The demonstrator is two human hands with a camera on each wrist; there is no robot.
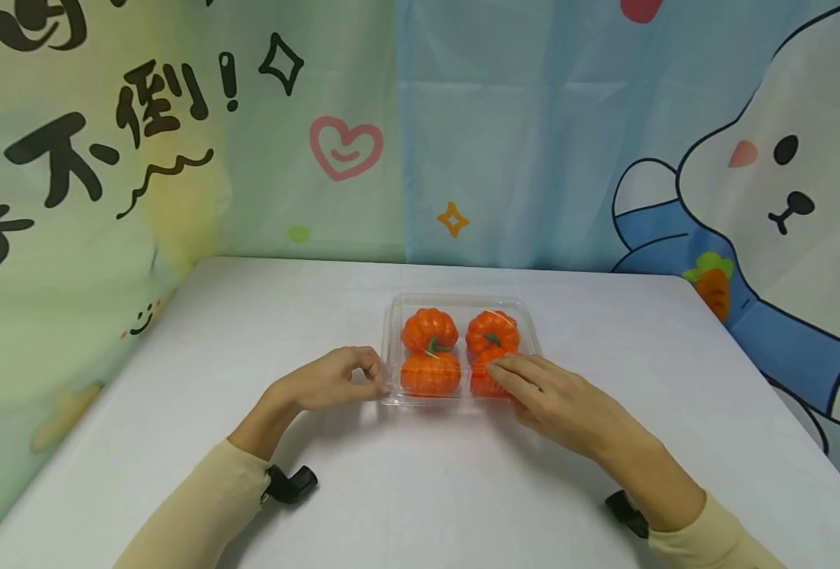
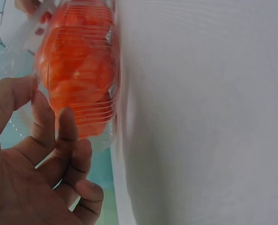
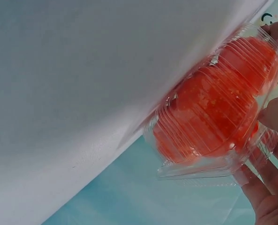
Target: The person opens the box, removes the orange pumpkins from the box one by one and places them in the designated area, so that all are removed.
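Observation:
A clear plastic clamshell box holds several small orange pumpkins with green stems, set in two rows. At the box's front left corner, my left hand pinches the rim between thumb and forefinger; the left wrist view shows the other fingers loosely bent beside the box wall. My right hand lies over the front right of the box, its fairly straight fingers touching the lid and partly hiding one pumpkin. In the right wrist view, the thumb is at the box's front edge.
The box stands on a white table. Behind it hangs a printed cloth with a cartoon bear and lettering. A black wrist camera sits under the left sleeve, another by the right.

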